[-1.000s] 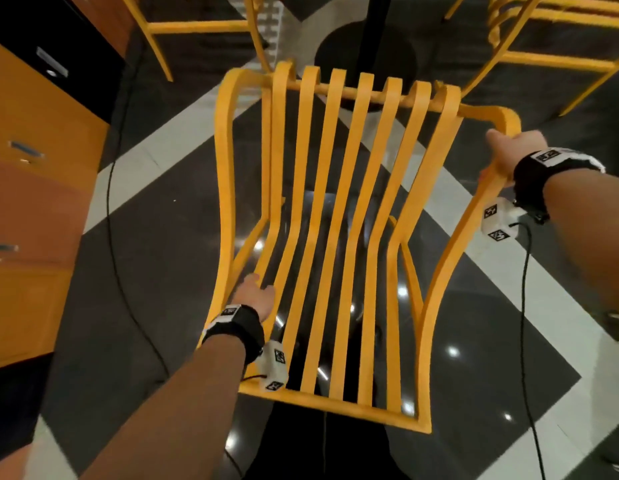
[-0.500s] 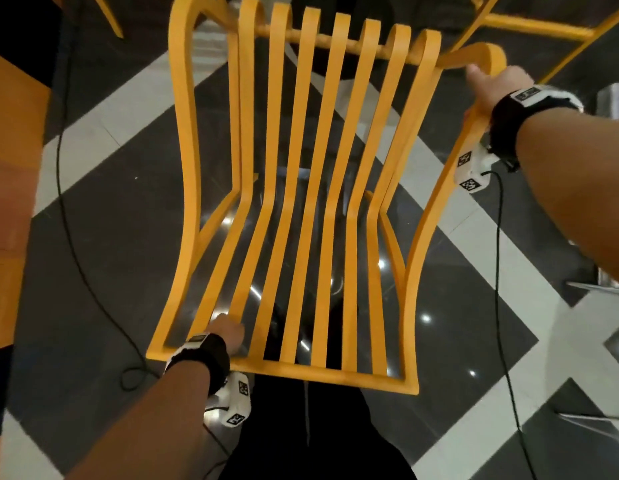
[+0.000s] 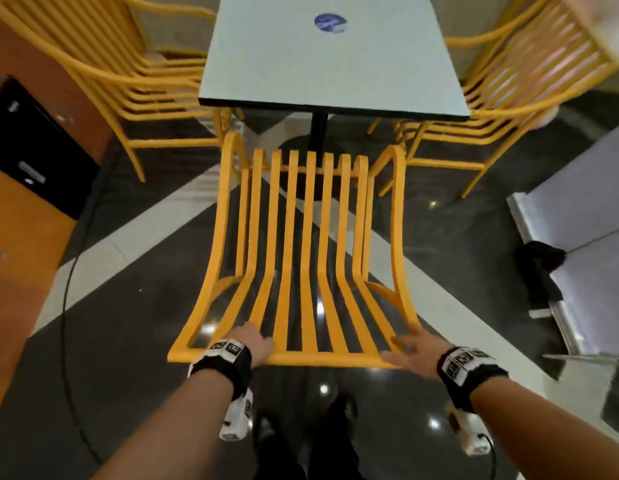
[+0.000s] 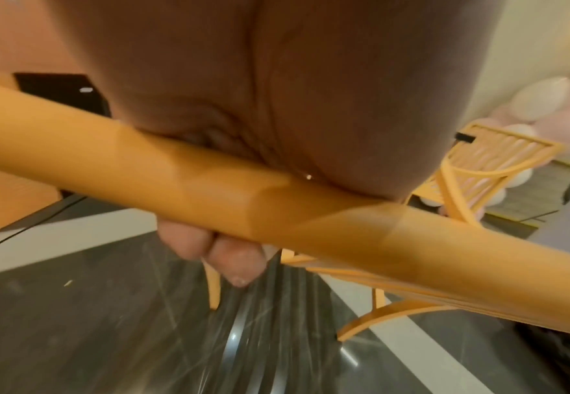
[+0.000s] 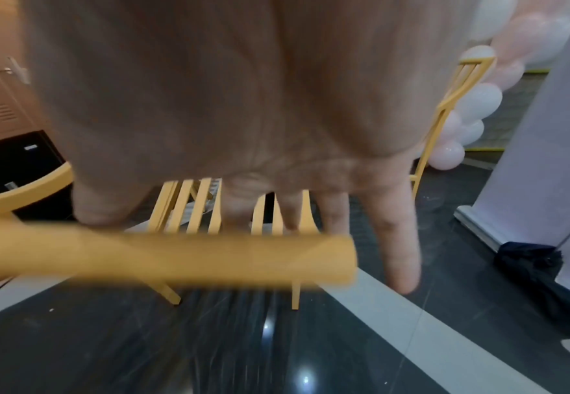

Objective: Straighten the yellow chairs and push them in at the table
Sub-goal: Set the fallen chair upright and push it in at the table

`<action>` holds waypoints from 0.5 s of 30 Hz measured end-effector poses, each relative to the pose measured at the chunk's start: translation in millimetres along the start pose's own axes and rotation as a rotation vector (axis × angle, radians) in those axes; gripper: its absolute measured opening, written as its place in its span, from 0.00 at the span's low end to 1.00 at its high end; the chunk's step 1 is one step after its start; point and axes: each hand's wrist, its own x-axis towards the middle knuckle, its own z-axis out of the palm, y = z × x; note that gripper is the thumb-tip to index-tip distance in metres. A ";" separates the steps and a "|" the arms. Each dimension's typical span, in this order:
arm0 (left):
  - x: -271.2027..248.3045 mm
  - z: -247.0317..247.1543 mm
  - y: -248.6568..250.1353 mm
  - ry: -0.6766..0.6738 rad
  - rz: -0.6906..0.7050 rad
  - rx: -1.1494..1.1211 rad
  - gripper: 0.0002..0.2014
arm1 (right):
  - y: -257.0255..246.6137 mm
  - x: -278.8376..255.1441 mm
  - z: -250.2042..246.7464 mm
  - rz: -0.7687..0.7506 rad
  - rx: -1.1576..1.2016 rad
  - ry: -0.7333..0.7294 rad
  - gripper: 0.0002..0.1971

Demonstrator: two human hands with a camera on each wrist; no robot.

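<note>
3 yellow chairs, 1 desk (image 3: 332,64). Near chair (image 3: 306,258) squared up facing desk edge, front of seat just short of it, not tucked under. Left hand (image 3: 254,342) wrapped round top rail (image 4: 209,186), fingers (image 4: 240,264) curled under. Right hand (image 3: 413,351) spread flat at right end of same rail, fingers (image 5: 400,248) straight, gripping nothing. Left chair (image 3: 128,81) and right chair (image 3: 515,88) flank desk sides. Dark glossy floor (image 3: 128,341) with white stripes.
</note>
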 end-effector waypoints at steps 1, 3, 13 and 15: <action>-1.9 -11.5 4.2 0.024 0.027 0.003 0.31 | 2.8 -7.5 0.6 -0.003 0.053 0.056 0.46; -4.5 -30.6 7.9 0.073 0.088 0.002 0.36 | 1.7 -23.8 -4.4 -0.025 0.152 0.172 0.44; -12.5 -88.5 -14.4 0.361 0.262 0.345 0.31 | -20.6 -15.7 -52.1 -0.165 0.195 0.363 0.51; -8.7 -102.7 -6.5 0.374 0.243 0.354 0.28 | -23.9 -15.2 -64.9 -0.168 0.185 0.373 0.35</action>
